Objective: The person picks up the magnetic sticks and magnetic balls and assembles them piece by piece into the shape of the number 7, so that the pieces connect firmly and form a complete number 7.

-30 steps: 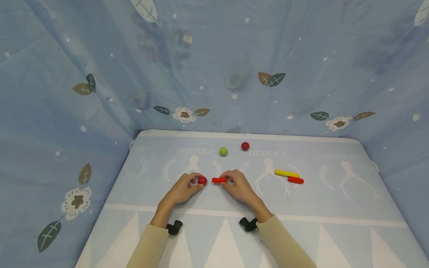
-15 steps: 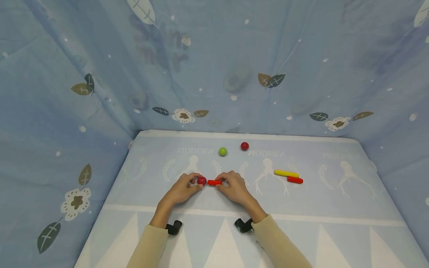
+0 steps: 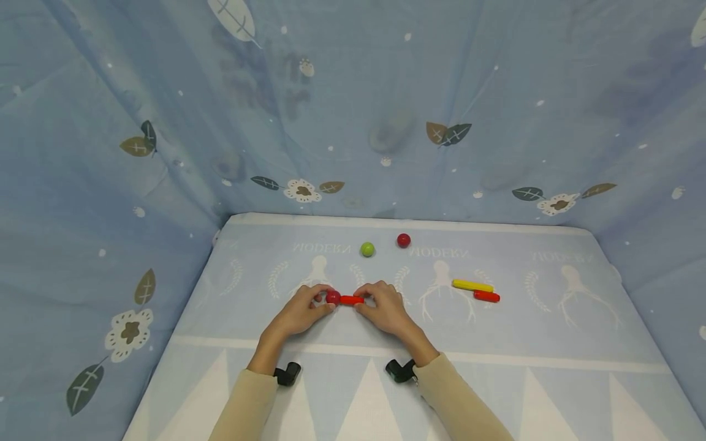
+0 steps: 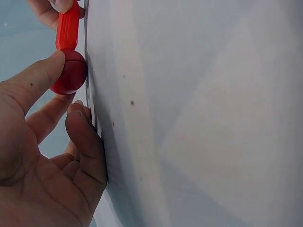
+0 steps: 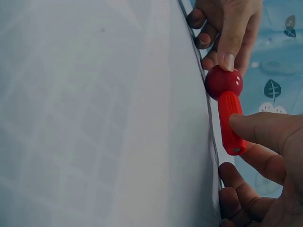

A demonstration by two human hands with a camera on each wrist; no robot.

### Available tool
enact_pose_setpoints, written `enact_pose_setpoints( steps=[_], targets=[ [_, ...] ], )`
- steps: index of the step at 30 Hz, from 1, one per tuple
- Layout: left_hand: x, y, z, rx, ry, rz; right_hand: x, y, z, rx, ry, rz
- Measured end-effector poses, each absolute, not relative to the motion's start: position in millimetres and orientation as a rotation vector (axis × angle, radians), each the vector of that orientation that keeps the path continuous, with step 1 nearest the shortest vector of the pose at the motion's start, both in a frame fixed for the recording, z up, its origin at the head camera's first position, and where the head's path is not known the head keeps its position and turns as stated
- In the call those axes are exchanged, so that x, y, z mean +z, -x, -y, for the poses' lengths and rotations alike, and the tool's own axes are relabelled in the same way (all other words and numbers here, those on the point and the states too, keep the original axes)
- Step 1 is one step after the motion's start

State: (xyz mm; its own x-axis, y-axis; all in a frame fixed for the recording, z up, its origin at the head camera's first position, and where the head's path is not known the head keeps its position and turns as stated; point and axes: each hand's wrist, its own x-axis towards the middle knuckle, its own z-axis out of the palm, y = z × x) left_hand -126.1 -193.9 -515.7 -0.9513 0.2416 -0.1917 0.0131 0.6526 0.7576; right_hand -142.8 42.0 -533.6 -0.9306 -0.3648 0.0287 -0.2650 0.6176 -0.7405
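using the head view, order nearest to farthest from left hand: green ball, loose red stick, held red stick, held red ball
1. Held red ball: pinched in the left hand
2. Held red stick: just right of that ball, in the right hand
3. Green ball: farther back, slightly right
4. Loose red stick: well right, beside the yellow stick

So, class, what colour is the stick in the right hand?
The stick is red, clearest in the right wrist view.

On the blue-and-white patterned tabletop [image 3: 524, 334] lie a green ball [image 3: 367, 249] and dark-red ball [image 3: 404, 240] beyond the right hand [image 3: 387, 308], yellow rod [image 3: 472, 285] and red rod [image 3: 488, 296] rightward.
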Motion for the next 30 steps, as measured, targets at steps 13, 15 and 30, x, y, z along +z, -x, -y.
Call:
enact_pose_setpoints(
  steps=[13,15,30],
  targets=[
    [-518.1,127.3,194.9,1.179,-0.208,-2.596,-534.1,143.7,-42.8,-1.220,0.536,-2.692],
    [-518.1,127.5,195.0,1.183,-0.208,-2.592,-533.9,144.1,-43.2,-1.220,0.536,-2.689],
    [-520.6,128.7,195.8,1.179,-0.248,-2.592,-537.0,144.3,-43.8,-1.233,0.549,-2.698]
  ],
)
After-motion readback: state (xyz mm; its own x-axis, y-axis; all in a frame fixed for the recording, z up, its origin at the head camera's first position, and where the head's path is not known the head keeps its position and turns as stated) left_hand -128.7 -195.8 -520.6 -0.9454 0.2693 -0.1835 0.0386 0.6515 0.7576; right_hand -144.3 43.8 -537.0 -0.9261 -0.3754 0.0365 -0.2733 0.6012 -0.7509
